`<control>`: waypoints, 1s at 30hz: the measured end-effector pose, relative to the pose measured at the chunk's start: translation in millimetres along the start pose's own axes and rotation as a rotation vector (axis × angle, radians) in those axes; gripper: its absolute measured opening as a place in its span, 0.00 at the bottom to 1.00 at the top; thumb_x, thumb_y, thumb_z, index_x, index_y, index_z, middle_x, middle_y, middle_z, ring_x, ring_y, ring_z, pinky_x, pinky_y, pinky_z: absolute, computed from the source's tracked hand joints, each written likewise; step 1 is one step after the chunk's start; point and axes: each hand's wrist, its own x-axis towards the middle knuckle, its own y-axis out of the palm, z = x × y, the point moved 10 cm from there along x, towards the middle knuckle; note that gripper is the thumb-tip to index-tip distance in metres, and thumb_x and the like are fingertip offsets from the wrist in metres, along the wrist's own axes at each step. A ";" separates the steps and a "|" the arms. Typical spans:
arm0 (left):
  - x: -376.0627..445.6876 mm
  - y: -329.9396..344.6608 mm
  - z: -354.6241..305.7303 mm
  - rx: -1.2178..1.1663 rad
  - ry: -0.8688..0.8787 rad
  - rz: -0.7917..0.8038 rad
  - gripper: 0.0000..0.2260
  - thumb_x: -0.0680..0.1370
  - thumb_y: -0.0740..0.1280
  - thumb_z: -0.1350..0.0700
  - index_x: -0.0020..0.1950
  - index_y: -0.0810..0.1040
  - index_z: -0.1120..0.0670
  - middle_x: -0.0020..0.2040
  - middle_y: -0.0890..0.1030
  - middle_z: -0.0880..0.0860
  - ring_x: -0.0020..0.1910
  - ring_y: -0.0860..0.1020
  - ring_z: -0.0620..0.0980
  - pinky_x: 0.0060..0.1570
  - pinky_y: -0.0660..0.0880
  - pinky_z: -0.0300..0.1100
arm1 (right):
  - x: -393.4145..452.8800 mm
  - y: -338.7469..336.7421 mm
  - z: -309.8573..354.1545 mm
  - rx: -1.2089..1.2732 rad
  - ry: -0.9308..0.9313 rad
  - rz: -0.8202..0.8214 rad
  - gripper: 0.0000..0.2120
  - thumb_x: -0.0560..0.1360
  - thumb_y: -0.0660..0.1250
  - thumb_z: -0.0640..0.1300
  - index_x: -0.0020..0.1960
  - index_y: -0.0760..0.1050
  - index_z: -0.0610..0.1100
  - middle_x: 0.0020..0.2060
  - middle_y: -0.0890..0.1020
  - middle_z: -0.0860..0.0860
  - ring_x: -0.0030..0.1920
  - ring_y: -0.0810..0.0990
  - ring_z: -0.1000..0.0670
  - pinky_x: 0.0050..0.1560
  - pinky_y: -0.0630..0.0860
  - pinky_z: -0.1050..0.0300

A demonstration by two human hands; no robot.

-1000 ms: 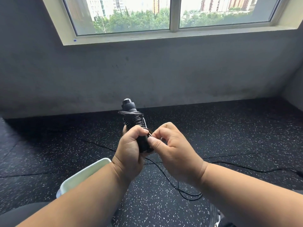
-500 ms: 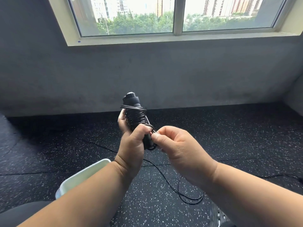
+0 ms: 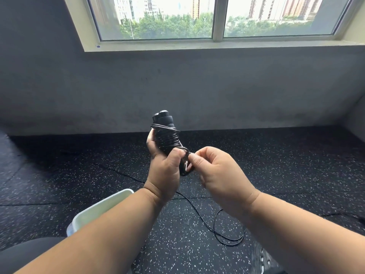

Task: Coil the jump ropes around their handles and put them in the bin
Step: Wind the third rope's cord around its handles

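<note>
The left hand (image 3: 165, 171) grips the two black handles (image 3: 164, 123) upright above the floor (image 3: 79, 175), and the right hand (image 3: 215, 175) pinches the rope (image 3: 227, 237) at their lower end. Since a moment ago the loose loop on the floor is shorter, so the coiling seems nearly finished. The bin (image 3: 102, 206) waits under the left forearm.

Black handles (image 3: 165, 133) upright, rope (image 3: 227, 232) coiled around; pale bin (image 3: 102, 209) lower-left.

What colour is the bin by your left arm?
Pale green bin, with a lighter rim; head view shows it, partly hidden behind the left forearm.
</note>
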 end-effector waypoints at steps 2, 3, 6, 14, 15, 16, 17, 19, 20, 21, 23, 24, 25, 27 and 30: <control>-0.1 -0.6 0.3 0.039 0.024 0.011 0.35 0.74 0.65 0.60 0.79 0.56 0.47 0.54 0.80 0.45 0.46 0.76 0.44 0.44 0.78 0.43 | 1.4 2.8 -4.1 0.200 0.096 0.036 0.10 0.82 0.67 0.44 0.46 0.77 0.39 0.23 0.71 0.54 0.24 0.65 0.55 0.26 0.61 0.59; 0.4 -0.1 0.6 0.057 0.034 0.020 0.35 0.74 0.65 0.59 0.79 0.56 0.48 0.54 0.81 0.41 0.47 0.77 0.42 0.47 0.78 0.44 | 1.2 5.4 -5.6 0.284 0.140 0.057 0.10 0.83 0.66 0.44 0.45 0.77 0.40 0.23 0.69 0.53 0.23 0.63 0.54 0.26 0.59 0.59; 2.2 -3.3 4.7 0.067 0.018 0.021 0.37 0.72 0.69 0.55 0.78 0.57 0.44 0.54 0.79 0.48 0.48 0.75 0.49 0.50 0.76 0.52 | -5.0 22.3 -12.6 0.483 0.290 0.170 0.12 0.83 0.64 0.46 0.42 0.74 0.45 0.24 0.66 0.52 0.25 0.60 0.54 0.26 0.59 0.60; -8.6 0.2 4.5 0.123 0.031 0.098 0.39 0.73 0.65 0.59 0.81 0.52 0.47 0.48 0.81 0.33 0.45 0.76 0.37 0.47 0.78 0.38 | -5.1 9.7 -3.6 0.042 0.145 0.347 0.11 0.83 0.62 0.43 0.43 0.71 0.42 0.26 0.65 0.54 0.26 0.61 0.54 0.28 0.57 0.57; -10.3 1.1 4.3 0.117 0.028 0.108 0.39 0.73 0.66 0.59 0.81 0.52 0.46 0.49 0.81 0.34 0.46 0.77 0.39 0.47 0.78 0.39 | -4.2 5.3 -1.0 -0.088 0.099 0.358 0.12 0.83 0.63 0.44 0.41 0.71 0.44 0.26 0.66 0.55 0.27 0.61 0.55 0.28 0.57 0.57; -11.3 1.0 4.5 0.101 0.015 0.111 0.40 0.73 0.65 0.60 0.81 0.52 0.45 0.50 0.82 0.35 0.46 0.77 0.40 0.48 0.78 0.41 | -4.3 2.0 0.5 -0.210 0.068 0.379 0.13 0.83 0.63 0.46 0.40 0.71 0.46 0.26 0.67 0.56 0.27 0.62 0.55 0.29 0.57 0.56; -11.1 0.5 4.8 0.079 -0.001 0.109 0.40 0.73 0.65 0.60 0.82 0.51 0.44 0.50 0.82 0.36 0.46 0.77 0.41 0.47 0.78 0.41 | -5.2 0.0 0.4 -0.308 0.054 0.411 0.14 0.84 0.63 0.47 0.40 0.71 0.46 0.27 0.67 0.57 0.28 0.62 0.54 0.30 0.58 0.55; -8.4 -2.9 3.5 0.045 -0.017 0.097 0.41 0.73 0.64 0.61 0.82 0.50 0.43 0.50 0.83 0.36 0.46 0.77 0.41 0.47 0.78 0.40 | -9.3 -1.2 0.1 -0.430 0.048 0.488 0.16 0.84 0.63 0.50 0.41 0.71 0.43 0.29 0.68 0.54 0.30 0.63 0.52 0.31 0.59 0.52; -7.0 -4.1 1.9 0.041 -0.017 0.100 0.42 0.73 0.64 0.61 0.83 0.50 0.42 0.50 0.83 0.36 0.45 0.77 0.40 0.46 0.78 0.40 | -11.5 -1.2 1.6 -0.479 0.037 0.515 0.16 0.84 0.63 0.51 0.42 0.70 0.42 0.30 0.68 0.53 0.31 0.63 0.52 0.31 0.60 0.52; -5.8 -4.2 0.4 0.043 -0.020 0.110 0.42 0.73 0.64 0.62 0.83 0.50 0.41 0.50 0.83 0.36 0.44 0.77 0.40 0.45 0.78 0.39 | -13.4 -1.2 4.4 -0.530 0.017 0.530 0.17 0.84 0.62 0.52 0.43 0.70 0.41 0.31 0.68 0.53 0.31 0.64 0.53 0.32 0.61 0.52; -5.9 -2.3 -1.8 0.054 -0.032 0.140 0.43 0.72 0.64 0.62 0.82 0.51 0.39 0.51 0.83 0.37 0.42 0.76 0.42 0.43 0.79 0.39 | -17.1 -0.6 12.3 -0.649 -0.038 0.543 0.17 0.84 0.62 0.53 0.44 0.70 0.41 0.30 0.68 0.54 0.29 0.64 0.56 0.32 0.64 0.53; -6.5 -0.6 -2.5 0.066 -0.029 0.157 0.43 0.72 0.64 0.63 0.82 0.52 0.38 0.51 0.83 0.37 0.42 0.75 0.42 0.42 0.78 0.39 | -19.6 0.2 16.6 -0.711 -0.068 0.548 0.16 0.84 0.61 0.54 0.45 0.70 0.42 0.29 0.70 0.55 0.29 0.64 0.56 0.31 0.64 0.56; -7.1 -0.3 -3.0 0.077 -0.021 0.166 0.42 0.72 0.63 0.63 0.82 0.53 0.38 0.51 0.83 0.37 0.41 0.75 0.42 0.42 0.78 0.39 | -22.5 1.5 20.3 -0.776 -0.097 0.548 0.16 0.84 0.61 0.54 0.45 0.70 0.43 0.29 0.72 0.54 0.29 0.65 0.56 0.31 0.64 0.57; -5.7 -1.3 -2.4 0.086 -0.016 0.163 0.42 0.72 0.63 0.63 0.81 0.54 0.37 0.49 0.83 0.36 0.40 0.75 0.40 0.42 0.77 0.37 | -28.5 3.6 28.4 -0.935 -0.173 0.518 0.15 0.84 0.59 0.56 0.45 0.68 0.46 0.31 0.74 0.53 0.30 0.69 0.53 0.31 0.64 0.58; -1.5 -7.6 0.0 0.096 -0.027 0.140 0.41 0.72 0.63 0.63 0.80 0.56 0.35 0.47 0.83 0.38 0.39 0.75 0.39 0.40 0.77 0.36 | -35.5 6.1 40.5 -1.092 -0.290 0.434 0.15 0.84 0.57 0.57 0.45 0.65 0.48 0.33 0.73 0.53 0.32 0.70 0.54 0.29 0.60 0.62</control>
